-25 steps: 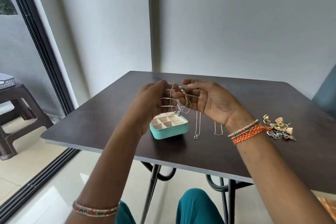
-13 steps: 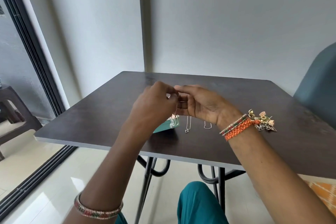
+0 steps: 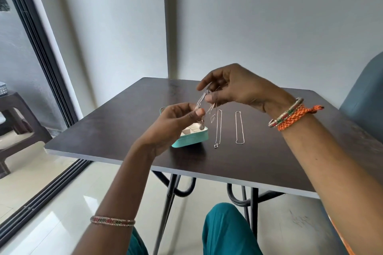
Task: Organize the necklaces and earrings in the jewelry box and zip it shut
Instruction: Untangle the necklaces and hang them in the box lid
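Pinching a silvery chain (image 3: 204,101) between them, the left hand (image 3: 176,124) and right hand (image 3: 238,87) hold it above the open teal box (image 3: 194,139), fingers curled on its strands. Two more necklaces (image 3: 218,128) lie flat on the table (image 3: 124,122) just right of the box.

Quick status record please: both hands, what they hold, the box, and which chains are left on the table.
left hand: pinches the lower part of a silver necklace
right hand: pinches the same necklace higher up, above the box
necklace state: bunched and blurred, hanging between the hands
jewelry box: teal, open, pale compartments showing, on the table
pendant chain: flat on the table, right of the box
plain chain: flat, further right
earrings: not visible
zip: not yet shut
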{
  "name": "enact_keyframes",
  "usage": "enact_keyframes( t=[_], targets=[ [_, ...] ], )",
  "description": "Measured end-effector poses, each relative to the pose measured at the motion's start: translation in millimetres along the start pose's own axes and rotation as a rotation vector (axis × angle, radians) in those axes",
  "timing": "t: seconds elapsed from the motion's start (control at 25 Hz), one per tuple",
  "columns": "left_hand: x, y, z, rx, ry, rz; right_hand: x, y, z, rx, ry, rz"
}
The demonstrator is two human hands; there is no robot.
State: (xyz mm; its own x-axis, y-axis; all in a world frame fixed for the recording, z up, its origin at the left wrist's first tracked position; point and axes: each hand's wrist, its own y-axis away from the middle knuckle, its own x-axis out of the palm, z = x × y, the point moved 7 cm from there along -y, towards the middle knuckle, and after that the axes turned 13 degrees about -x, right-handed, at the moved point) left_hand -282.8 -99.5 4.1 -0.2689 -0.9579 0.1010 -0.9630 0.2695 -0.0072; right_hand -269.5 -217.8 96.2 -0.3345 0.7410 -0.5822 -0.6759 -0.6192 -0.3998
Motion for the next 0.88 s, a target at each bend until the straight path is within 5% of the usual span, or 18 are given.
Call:
enact_keyframes(
  t=[0.24, 0.56, 0.88],
  targets=[
    [2, 0, 16, -0.011, 0.423, -0.072, -14, 4, -3, -0.006, -0.228, -0.395],
    [1, 10, 27, 0.069, 0.67, -0.198, -3, 5, -7, 0.042, -0.296, -0.367],
    [-18, 33, -24, 0.2, 0.401, -0.482, -10, 20, -17, 0.026, -0.398, -0.546]
  ],
)
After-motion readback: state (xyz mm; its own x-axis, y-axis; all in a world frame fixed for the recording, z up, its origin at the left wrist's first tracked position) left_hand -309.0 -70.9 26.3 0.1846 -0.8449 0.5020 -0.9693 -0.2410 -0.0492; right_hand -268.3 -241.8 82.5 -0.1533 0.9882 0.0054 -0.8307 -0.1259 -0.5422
